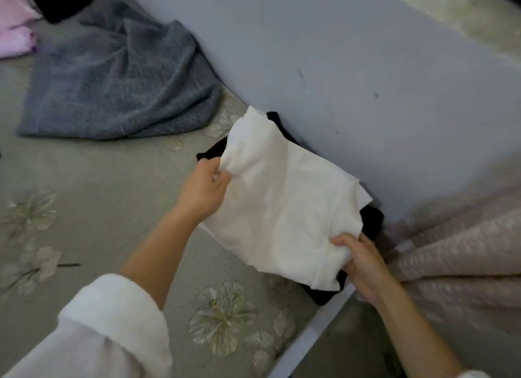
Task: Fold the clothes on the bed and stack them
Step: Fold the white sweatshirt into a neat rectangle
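I've got the folded white garment (284, 205) at the edge of the bed (98, 208), close to the blue-grey wall (338, 53). It sits over a black garment (372, 221) whose corners poke out around it. My left hand (204, 189) has its grip closed on the upper left corner, with fabric bunched between thumb and fingers. My right hand (363, 262) pinches the lower right edge, fingers curled under the cloth. Further out on the flowered bedcover there's a crumpled grey garment (112, 81) and a pink one (14, 36) at far left. A pale pink textured fabric (465, 251) drapes on the right.
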{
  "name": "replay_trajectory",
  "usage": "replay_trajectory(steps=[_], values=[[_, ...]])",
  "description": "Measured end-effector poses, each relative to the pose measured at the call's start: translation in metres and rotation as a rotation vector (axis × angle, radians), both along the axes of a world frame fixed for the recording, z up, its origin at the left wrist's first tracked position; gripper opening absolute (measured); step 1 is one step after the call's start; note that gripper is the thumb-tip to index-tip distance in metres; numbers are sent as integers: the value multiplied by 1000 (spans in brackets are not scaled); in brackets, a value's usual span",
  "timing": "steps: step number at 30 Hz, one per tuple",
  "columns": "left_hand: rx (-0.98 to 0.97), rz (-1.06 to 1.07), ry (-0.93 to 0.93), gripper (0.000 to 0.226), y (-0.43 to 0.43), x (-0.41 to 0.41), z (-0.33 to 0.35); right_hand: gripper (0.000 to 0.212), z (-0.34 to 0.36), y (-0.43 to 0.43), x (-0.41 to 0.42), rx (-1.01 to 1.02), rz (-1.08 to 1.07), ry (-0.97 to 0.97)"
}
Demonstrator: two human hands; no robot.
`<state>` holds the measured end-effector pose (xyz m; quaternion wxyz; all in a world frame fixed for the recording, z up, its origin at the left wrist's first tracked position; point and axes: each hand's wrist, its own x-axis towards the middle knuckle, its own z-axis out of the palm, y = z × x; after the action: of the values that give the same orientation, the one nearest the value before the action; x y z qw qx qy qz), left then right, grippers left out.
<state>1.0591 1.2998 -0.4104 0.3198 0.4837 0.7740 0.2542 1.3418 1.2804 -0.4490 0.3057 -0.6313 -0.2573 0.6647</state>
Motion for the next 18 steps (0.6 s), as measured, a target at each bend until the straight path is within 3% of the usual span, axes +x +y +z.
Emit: replay_trajectory(steps=[5, 8, 10, 12, 14, 16, 18], values=[[47, -110, 363, 11, 86, 10, -10, 28, -26, 27, 13, -73, 10, -65], [-74, -84, 505, 47, 100, 18, -43, 16, -49, 32, 13, -183, 74, -185], [-174, -115, 521, 63, 88, 27, -73, 9, -58, 33, 11, -247, 280, -389], [-229, -176, 496, 67, 71, 39, -101, 25, -67, 35, 11, -168, 419, -667], [-252, -222, 472, 66, 57, 47, -122, 47, -66, 42, 6, 101, 397, -894], [-294, -249, 455, 67, 51, 49, -137, 66, -64, 56, -5, 373, 449, -968], [-339, -258, 434, 70, 52, 50, -150, 91, -75, 74, -18, 442, 691, -980]])
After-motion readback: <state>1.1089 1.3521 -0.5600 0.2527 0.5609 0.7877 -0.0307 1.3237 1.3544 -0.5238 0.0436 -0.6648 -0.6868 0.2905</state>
